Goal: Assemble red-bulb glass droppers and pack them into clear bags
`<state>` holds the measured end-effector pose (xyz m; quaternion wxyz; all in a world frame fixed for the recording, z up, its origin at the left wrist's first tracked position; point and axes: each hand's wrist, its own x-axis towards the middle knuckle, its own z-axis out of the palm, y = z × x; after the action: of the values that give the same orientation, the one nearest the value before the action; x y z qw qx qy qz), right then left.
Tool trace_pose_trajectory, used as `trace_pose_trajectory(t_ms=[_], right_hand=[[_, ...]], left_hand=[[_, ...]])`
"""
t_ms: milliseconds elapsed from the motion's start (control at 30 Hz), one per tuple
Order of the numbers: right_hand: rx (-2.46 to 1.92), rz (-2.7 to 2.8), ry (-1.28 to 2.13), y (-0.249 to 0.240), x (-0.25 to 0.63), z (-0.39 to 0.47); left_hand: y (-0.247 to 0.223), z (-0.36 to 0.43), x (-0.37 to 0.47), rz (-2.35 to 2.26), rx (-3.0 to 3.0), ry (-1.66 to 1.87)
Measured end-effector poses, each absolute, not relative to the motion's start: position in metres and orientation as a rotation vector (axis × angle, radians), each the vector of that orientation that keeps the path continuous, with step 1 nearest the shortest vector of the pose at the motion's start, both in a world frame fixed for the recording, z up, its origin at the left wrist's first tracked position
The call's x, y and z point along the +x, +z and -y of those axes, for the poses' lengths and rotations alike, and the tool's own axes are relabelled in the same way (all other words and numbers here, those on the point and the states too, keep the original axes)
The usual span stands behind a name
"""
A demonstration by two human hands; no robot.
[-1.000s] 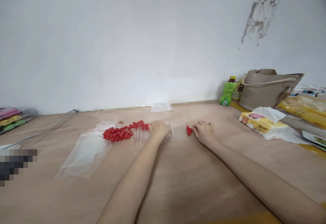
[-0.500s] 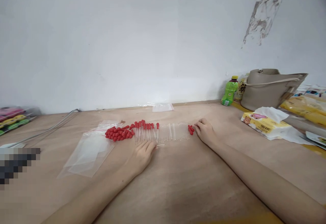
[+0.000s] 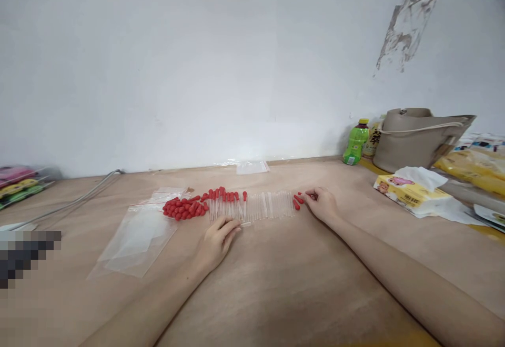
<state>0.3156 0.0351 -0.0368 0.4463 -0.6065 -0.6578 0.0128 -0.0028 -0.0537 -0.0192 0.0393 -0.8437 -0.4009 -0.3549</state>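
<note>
A row of thin clear dropper tubes (image 3: 272, 205) lies side by side on the table, several at the left with red rubber bulbs (image 3: 231, 196) on their far ends. At the row's near edge, my left hand (image 3: 219, 239) is closed with a thin clear tube (image 3: 246, 224) at its fingertips. My right hand (image 3: 322, 205) pinches at a red rubber bulb (image 3: 300, 194) beyond the row's right end; its fingers partly hide the grip. Another loose red bulb (image 3: 296, 205) lies close by. Left of the row is a heap of red bulbs (image 3: 183, 209).
Clear zip bags (image 3: 134, 242) lie left of the heap, and a small bag (image 3: 252, 167) lies by the wall. To the right stand a green bottle (image 3: 355, 143), a grey-beige bag (image 3: 410, 144) and a tissue pack (image 3: 412, 192). A grey cable (image 3: 84, 197) runs at the left.
My left hand has turned slightly and its fingers have lifted a little. The red bulbs by my right hand have spread apart, and that hand has shifted slightly right.
</note>
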Motion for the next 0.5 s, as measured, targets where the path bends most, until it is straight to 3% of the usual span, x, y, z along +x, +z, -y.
trace_pose_trajectory(t_ms=[267,500], right_hand=[[-1.330,1.458,0.202,-0.035,0.306,-0.030],[-0.865,1.938,0.193,-0.025,0.251,0.021]], left_hand=[[-0.019,0.053,-0.002,1.242,-2.570,-1.046],[-0.016,0.055,-0.001,1.220,-2.613,-1.034]])
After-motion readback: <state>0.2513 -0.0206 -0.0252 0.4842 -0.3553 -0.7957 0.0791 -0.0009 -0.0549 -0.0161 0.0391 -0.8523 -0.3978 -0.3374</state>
